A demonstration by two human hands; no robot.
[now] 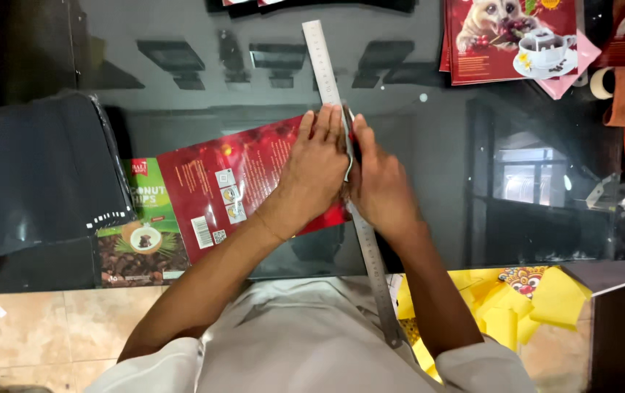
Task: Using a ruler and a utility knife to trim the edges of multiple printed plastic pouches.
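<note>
Nearest to us was our pale shirt (305, 342), and one long steel ruler (349, 167) ran from it across the glass table (429, 145). Our left hand (316, 171) lay flat, fingers together, pressing one red printed sheet (232, 182) so it could not slide. Our right hand (378, 185) sat just right of those fingers, curled against the ruler's edge over the sheet's border; whether it pinched something, we could not tell. One green packet (145, 233) lay beyond the left wrist.
</note>
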